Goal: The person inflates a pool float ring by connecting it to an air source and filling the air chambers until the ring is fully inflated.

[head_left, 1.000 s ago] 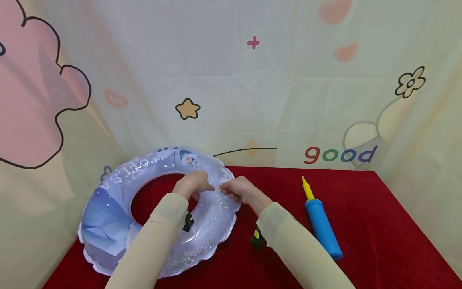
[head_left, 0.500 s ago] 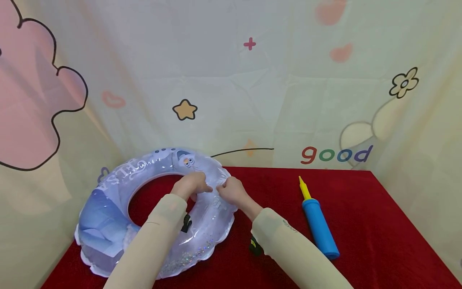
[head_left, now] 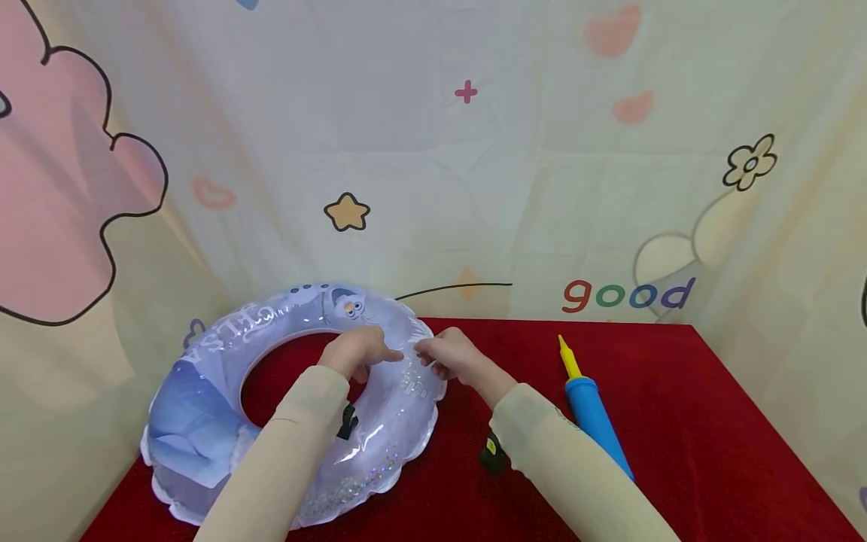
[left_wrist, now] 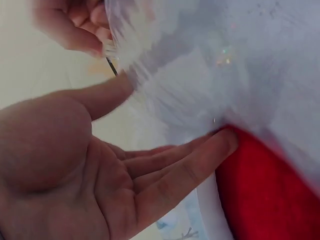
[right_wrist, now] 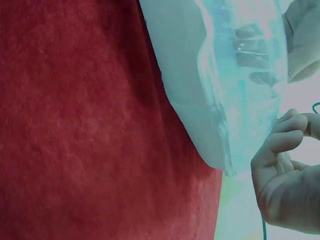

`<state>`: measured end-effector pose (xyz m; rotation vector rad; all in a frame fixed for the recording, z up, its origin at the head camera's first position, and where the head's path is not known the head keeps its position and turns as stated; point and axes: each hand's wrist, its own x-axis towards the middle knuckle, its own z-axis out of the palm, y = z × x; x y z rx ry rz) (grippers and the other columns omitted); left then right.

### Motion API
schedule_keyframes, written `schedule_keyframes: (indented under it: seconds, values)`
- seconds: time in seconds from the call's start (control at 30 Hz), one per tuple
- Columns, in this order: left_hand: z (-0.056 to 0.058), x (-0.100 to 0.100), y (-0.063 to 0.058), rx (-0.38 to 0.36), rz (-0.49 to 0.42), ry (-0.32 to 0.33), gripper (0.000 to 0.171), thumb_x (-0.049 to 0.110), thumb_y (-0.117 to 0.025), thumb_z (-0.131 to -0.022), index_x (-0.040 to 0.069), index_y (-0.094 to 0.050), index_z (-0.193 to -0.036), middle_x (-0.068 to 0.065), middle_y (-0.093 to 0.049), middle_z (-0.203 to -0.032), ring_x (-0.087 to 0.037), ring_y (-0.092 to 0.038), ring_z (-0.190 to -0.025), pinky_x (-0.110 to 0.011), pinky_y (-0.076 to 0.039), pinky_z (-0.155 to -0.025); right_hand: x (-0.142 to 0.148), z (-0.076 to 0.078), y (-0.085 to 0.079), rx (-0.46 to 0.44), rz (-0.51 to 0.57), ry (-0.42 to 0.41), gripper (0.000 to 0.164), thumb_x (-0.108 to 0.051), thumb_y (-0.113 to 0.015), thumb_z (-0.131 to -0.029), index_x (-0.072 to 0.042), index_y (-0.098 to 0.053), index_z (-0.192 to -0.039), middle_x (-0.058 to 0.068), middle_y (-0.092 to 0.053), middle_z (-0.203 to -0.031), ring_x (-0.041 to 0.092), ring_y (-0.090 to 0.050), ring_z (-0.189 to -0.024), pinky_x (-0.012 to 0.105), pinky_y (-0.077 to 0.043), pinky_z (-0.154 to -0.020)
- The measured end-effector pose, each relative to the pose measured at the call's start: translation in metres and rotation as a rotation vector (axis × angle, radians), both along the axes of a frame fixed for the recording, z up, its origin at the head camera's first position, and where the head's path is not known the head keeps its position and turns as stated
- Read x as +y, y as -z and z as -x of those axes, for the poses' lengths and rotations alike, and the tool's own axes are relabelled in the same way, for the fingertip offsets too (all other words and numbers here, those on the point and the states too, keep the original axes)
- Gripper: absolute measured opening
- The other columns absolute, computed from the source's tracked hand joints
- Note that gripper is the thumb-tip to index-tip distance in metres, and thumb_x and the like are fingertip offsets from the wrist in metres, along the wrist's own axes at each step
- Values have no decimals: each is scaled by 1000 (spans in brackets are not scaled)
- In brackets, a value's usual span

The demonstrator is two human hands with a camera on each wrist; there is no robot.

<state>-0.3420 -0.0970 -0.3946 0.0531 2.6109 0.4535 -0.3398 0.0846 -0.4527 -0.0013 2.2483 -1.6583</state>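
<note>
A pale blue, glittery inflatable swim ring (head_left: pixel 203 391) lies on the left of the red table (head_left: pixel 677 421). My left hand (head_left: pixel 355 352) holds the ring's right side from the inner hole. Its thumb lies on top and its long fingers (left_wrist: pixel 200 155) reach underneath. My right hand (head_left: pixel 450 355) meets it from the right and pinches a small clear nub on the ring's top surface with curled fingertips (left_wrist: pixel 92 45). In the right wrist view the ring (right_wrist: pixel 225 90) bulges above the red cloth (right_wrist: pixel 75 125), with the right hand (right_wrist: pixel 285 175) curled at its edge.
A blue hand pump (head_left: pixel 596 418) with a yellow nozzle lies on the red cloth right of my right forearm. A small black and yellow item (head_left: pixel 492 454) sits under that forearm. A cartoon-printed curtain (head_left: pixel 474 188) closes off the back and sides.
Both hands stay at the same spot on the ring. The right hand shifted a little left towards the left thumb, then settled back. The ring and pump have not moved.
</note>
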Motion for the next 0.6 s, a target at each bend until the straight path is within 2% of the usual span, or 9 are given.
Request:
schedule_keyframes:
  seconds: [0.1,0.23,0.4,0.47,0.6]
  values:
    - [1,0,-1,-12,15,-2,65,46,-66,-97,-2,-54,-140,-18,-63,-107,-29,-70,-76,-39,-58,-71,5,1,-5,0,3,-23,28,-21,-61,-98,-6,-66,-75,4,-60,-69,13,-47,-55,26,-45,-54]
    - [2,1,-2,-21,31,25,64,49,-61,-99,-1,-56,-138,-17,-63,-103,-30,-69,-80,-39,-58,-71,8,2,-10,20,-3,-30,29,-22,-61,-99,-6,-66,-75,4,-61,-70,13,-47,-55,26,-44,-55]
    - [0,-1,-1,-25,34,44,63,49,-58,-100,0,-55,-139,-17,-63,-103,-32,-66,-89,-40,-57,-75,10,4,-13,70,-44,-61,32,-22,-59,-100,-5,-66,-74,4,-61,-67,12,-47,-53,25,-44,-53]
    - [-1,-4,-1,-9,39,53,63,47,-58,-101,0,-53,-142,-17,-64,-111,-33,-65,-97,-43,-57,-82,12,4,-14,89,-77,-80,30,-22,-59,-99,-3,-68,-77,4,-62,-68,12,-47,-53,24,-44,-52]
    - [0,-7,0,74,35,101,62,42,-55,-103,-2,-50,-147,-22,-57,-138,-39,-57,-124,-51,-48,-101,22,2,-16,147,-172,-114,26,-23,-59,-100,0,-69,-98,13,-68,-78,15,-52,-55,27,-49,-57]
